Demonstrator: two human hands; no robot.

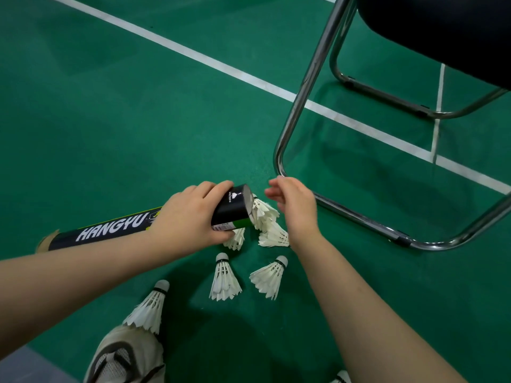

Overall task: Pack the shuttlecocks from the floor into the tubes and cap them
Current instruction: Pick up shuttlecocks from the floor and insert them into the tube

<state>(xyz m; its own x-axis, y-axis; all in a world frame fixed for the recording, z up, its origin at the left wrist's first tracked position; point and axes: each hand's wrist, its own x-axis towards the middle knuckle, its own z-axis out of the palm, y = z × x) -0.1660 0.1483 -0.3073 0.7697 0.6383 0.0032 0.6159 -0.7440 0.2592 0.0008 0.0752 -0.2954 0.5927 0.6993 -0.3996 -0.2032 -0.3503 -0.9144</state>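
Observation:
My left hand (190, 214) grips a long black tube (110, 229) marked HANGYU near its open right end, holding it almost level above the floor. A white feather shuttlecock (264, 212) sticks halfway out of that open end. My right hand (293, 205) hovers just right of the tube mouth with loosely curled fingers, holding nothing. Several more white shuttlecocks lie on the green floor: one under the tube (236, 239), one by my right wrist (273, 236), two nearer me (224, 277) (269, 276), one by my shoe (150, 308).
A chrome-framed chair (301, 87) with a dark seat stands to the right, its floor rail just beyond my right hand. White court lines (193, 53) cross the green floor. My beige shoe (124, 357) is at the bottom. Another shuttlecock (341, 377) peeks in at the bottom edge.

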